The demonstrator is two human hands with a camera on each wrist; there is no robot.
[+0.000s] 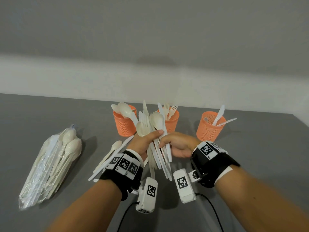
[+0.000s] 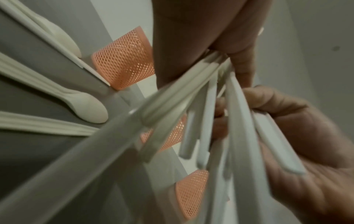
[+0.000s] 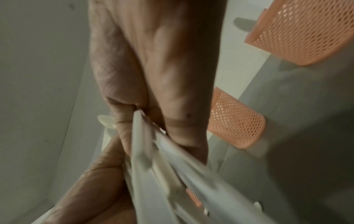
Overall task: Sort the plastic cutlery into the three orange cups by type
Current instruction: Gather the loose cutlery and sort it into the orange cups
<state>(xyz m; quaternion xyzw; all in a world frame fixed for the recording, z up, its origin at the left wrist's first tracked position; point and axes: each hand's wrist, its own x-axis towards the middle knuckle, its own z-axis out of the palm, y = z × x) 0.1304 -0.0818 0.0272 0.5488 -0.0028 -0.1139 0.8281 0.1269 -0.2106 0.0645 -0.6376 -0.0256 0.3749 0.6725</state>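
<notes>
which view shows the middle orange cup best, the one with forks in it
The head view: the middle orange cup shows with its forks, partly behind the held bundle. Both wrist views show only blurred mesh walls; I cannot tell which cup is which there.

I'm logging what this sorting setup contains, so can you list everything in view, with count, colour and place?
Cups: three, orange mesh, in a row at the back of the table; the left holds spoons, the middle forks and a knife, the right knives.
Bundle of cutlery: one mixed bunch, off-white, held up in front of the cups.
Loose cutlery: a spoon and a few other pieces, off-white, on the table beside the left wrist.
Bag of cutlery: one, clear plastic, at the table's left.
Table: one, grey.
Wall: grey-white, behind.
Left hand: grips the bundle.
Right hand: pinches pieces in the bundle.
Wrist bands: two, black, with cameras and markers.
</notes>
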